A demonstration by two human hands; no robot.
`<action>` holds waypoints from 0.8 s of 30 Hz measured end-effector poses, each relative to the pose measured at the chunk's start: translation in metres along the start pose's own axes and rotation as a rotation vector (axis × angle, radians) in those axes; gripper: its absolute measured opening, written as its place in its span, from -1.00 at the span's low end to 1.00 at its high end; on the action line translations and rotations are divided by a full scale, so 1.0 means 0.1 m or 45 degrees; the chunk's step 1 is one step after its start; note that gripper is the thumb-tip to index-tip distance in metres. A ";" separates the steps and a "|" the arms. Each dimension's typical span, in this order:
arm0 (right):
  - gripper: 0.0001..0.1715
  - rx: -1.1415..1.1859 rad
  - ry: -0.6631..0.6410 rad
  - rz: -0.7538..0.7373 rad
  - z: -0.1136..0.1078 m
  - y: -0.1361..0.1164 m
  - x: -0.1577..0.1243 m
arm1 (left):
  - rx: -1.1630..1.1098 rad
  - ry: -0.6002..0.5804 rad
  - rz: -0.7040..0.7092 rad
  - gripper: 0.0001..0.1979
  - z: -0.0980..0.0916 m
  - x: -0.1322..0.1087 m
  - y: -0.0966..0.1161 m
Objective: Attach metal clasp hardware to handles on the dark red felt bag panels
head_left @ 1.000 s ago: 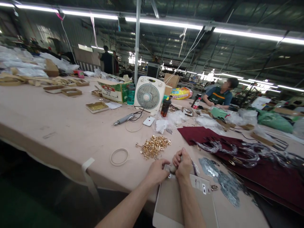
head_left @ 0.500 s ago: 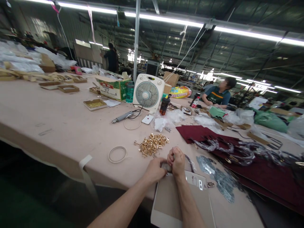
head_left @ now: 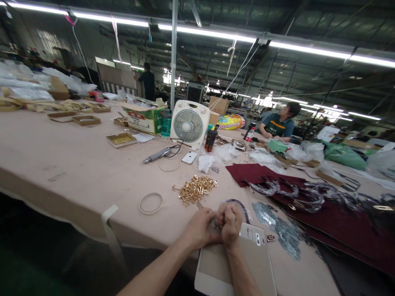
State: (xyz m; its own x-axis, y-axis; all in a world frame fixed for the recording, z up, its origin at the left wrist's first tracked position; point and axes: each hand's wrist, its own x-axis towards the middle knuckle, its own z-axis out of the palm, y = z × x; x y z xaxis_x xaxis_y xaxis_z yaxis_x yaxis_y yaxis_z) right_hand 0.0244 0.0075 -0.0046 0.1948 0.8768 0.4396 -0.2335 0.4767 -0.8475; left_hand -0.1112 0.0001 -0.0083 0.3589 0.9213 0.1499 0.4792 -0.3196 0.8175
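My left hand [head_left: 205, 227] and my right hand [head_left: 230, 224] are closed close together over the top edge of a flat beige panel [head_left: 216, 267]. Between the fingers is something too small and hidden to make out. A dark handle wrapped in clear plastic [head_left: 243, 209] curves out behind my right hand. On the panel's right side lie a white label [head_left: 258, 239] and a metal buckle [head_left: 270, 238]. A heap of small gold metal fittings [head_left: 197, 189] lies just beyond my hands, with one loose metal ring piece [head_left: 199, 205] at its near edge.
A roll of tape [head_left: 151, 203] lies left of the heap. Behind stand an electric screwdriver [head_left: 158, 155], a phone [head_left: 189, 157] and a box fan [head_left: 189, 123]. Dark red sheets [head_left: 262, 176] with wrapped handles and grey pieces [head_left: 279, 228] lie right. A co-worker [head_left: 277, 123] sits across the table.
My right hand has lowered slightly and turned against the left, and both stay together at the panel's top edge. The whole view has shifted a little.
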 end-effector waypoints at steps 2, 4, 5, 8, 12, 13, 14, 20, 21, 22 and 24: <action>-0.58 0.268 0.185 0.120 -0.09 -0.03 0.12 | 0.022 -0.001 -0.003 -0.19 0.04 0.00 -0.06; -0.61 0.437 0.272 0.163 -0.17 -0.07 0.21 | 0.027 0.004 -0.042 -0.03 0.07 0.01 -0.09; -0.60 0.477 0.272 0.158 -0.19 -0.09 0.22 | 0.028 0.011 -0.057 -0.01 0.08 0.01 -0.10; -0.54 0.469 0.137 0.118 -0.17 -0.13 0.15 | 0.021 0.016 -0.046 -0.08 0.06 0.01 -0.08; -0.50 0.351 -0.019 -0.006 -0.05 -0.12 -0.06 | 0.005 -0.030 0.036 -0.34 0.01 0.03 -0.01; -0.50 0.323 -0.039 -0.040 -0.02 -0.11 -0.10 | 0.004 -0.039 0.047 -0.40 0.00 0.03 0.00; -0.51 0.291 -0.058 -0.066 -0.01 -0.09 -0.14 | 0.005 -0.044 0.053 -0.44 0.00 0.04 0.00; -0.56 -0.124 -0.103 -0.200 -0.02 -0.03 -0.24 | 0.002 -0.027 0.072 -0.63 0.03 0.02 -0.03; -0.56 -0.177 -0.106 -0.226 -0.02 -0.02 -0.24 | -0.002 -0.020 0.076 -0.66 0.04 0.02 -0.03; -0.54 -0.226 -0.116 -0.253 -0.02 -0.01 -0.24 | -0.009 -0.014 0.077 -0.69 0.05 0.02 -0.04; -0.52 -0.345 -0.163 -0.323 0.00 0.01 -0.21 | -0.025 -0.009 0.071 -0.74 0.06 0.02 -0.04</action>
State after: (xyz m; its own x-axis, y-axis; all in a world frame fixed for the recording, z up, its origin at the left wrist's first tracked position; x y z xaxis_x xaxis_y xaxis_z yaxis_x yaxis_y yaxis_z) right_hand 0.0198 -0.0108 -0.0148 0.0896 0.7419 0.6645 0.0706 0.6608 -0.7473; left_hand -0.1077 0.0018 -0.0151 0.3903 0.9005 0.1919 0.4424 -0.3662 0.8187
